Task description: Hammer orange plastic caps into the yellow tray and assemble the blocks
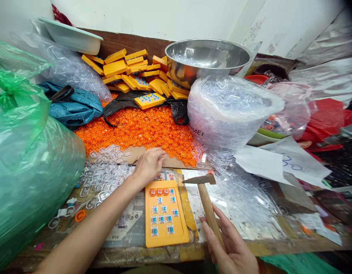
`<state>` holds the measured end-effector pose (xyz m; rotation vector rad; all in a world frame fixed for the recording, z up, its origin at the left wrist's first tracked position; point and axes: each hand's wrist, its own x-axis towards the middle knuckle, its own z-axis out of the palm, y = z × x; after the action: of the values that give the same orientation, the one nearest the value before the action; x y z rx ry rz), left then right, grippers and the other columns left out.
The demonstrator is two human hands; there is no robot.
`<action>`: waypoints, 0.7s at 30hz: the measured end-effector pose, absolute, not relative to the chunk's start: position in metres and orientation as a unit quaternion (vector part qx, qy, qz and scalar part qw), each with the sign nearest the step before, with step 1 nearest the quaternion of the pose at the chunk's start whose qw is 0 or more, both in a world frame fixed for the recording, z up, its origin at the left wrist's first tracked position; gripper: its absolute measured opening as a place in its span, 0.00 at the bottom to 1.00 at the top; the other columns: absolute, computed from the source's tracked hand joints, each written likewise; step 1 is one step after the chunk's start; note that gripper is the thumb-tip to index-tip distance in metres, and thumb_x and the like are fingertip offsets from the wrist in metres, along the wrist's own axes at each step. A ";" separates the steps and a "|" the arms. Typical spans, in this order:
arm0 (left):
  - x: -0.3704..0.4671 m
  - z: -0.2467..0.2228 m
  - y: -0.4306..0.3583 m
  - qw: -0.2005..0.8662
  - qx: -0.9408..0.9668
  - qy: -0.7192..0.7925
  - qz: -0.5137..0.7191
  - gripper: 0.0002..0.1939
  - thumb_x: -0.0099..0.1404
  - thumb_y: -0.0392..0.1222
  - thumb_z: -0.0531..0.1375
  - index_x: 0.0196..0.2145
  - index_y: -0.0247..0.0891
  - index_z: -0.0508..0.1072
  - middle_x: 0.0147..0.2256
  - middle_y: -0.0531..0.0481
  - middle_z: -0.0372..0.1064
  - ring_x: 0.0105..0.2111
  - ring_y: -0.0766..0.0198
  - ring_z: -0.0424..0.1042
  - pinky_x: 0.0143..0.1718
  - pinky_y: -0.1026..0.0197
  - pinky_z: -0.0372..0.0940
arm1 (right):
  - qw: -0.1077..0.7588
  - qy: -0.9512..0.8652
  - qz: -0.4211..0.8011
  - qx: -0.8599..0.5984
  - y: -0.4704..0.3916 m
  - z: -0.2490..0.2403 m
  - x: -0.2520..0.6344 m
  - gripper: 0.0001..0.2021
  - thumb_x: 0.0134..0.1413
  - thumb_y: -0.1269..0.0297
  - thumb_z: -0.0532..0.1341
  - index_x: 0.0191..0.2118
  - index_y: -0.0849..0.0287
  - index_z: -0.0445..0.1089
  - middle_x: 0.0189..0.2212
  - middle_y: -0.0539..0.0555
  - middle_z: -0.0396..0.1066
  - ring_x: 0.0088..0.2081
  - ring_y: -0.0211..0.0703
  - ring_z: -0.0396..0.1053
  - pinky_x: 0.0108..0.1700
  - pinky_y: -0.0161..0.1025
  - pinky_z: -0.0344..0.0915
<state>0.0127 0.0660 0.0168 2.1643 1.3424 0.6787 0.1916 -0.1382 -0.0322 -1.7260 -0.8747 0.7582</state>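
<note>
My right hand (229, 241) grips the wooden handle of a hammer (208, 205), its metal head raised over the bench to the right of a yellow tray. That yellow tray (164, 238) lies flat in front of me with several small clear-and-blue switch-like pieces set in it. Three orange pieces (159, 192) sit in its top row. Just beyond the tray, my left hand (150, 165) is at the near edge of a heap of orange ring-like pieces (136, 127). Its fingers are curled together, and what they hold, if anything, is hidden.
Clear plastic frames (104, 179) are piled left of the tray; more clear parts (244, 201) spread right. A large green bag (36, 171) stands at left. Behind are stacked yellow trays (114, 68), a steel bowl (207, 57) and a full clear bag (227, 114).
</note>
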 end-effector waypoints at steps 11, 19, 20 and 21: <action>0.027 0.012 0.090 0.210 0.846 0.458 0.177 0.07 0.69 0.40 0.58 0.41 0.36 0.73 0.42 0.46 0.72 0.41 0.60 0.73 0.46 0.51 0.69 | 0.505 -0.346 0.364 -0.702 -0.140 -0.042 0.205 0.29 0.52 0.52 0.66 0.58 0.57 0.67 0.55 0.56 0.70 0.54 0.53 0.70 0.54 0.39 0.68; 0.013 0.014 0.002 0.268 0.825 0.409 0.282 0.17 0.63 0.33 0.57 0.50 0.35 0.69 0.36 0.46 0.74 0.37 0.57 0.73 0.41 0.52 0.70 | 0.477 -0.456 0.235 -0.714 -0.142 -0.031 0.194 0.20 0.55 0.58 0.64 0.53 0.53 0.73 0.52 0.52 0.73 0.52 0.50 0.72 0.57 0.43 0.66; 0.012 0.011 -0.003 0.282 0.819 0.404 0.292 0.18 0.62 0.33 0.57 0.51 0.35 0.69 0.35 0.46 0.74 0.36 0.57 0.73 0.41 0.51 0.70 | 0.480 -0.471 0.205 -0.712 -0.141 -0.026 0.189 0.18 0.56 0.60 0.64 0.53 0.53 0.73 0.51 0.51 0.73 0.50 0.49 0.73 0.56 0.42 0.68; 0.011 0.009 -0.007 0.293 0.813 0.405 0.298 0.19 0.61 0.33 0.57 0.51 0.35 0.69 0.35 0.46 0.74 0.35 0.57 0.74 0.40 0.51 0.70 | 0.483 -0.486 0.179 -0.706 -0.139 -0.020 0.185 0.17 0.56 0.61 0.63 0.52 0.52 0.73 0.51 0.50 0.74 0.49 0.48 0.74 0.53 0.41 0.70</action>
<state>0.0112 -0.0065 0.0088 2.1659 1.0787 0.7925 0.1848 -0.1388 -0.0203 -1.7197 -1.1850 0.4371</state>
